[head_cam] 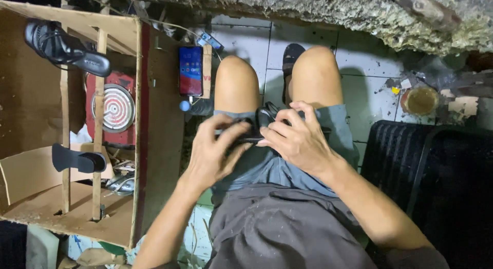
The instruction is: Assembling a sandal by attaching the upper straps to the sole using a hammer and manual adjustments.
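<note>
Head view: seated over a tiled floor (pixel 359 69), the left hand (pixel 213 153) and right hand (pixel 295 140) both pinch a black sandal (pixel 255 126) on the lap, apparently mid-repair; careful strap work seems next

A makeshift shoe-repair workshop on a tiled floor (pixel 246 40). Left of the seated person's knees stands a cardboard box (pixel 31 120) with wooden slats carrying black sandals (pixel 64 45), a small electric hotplate (pixel 114 108) behind them.
</note>
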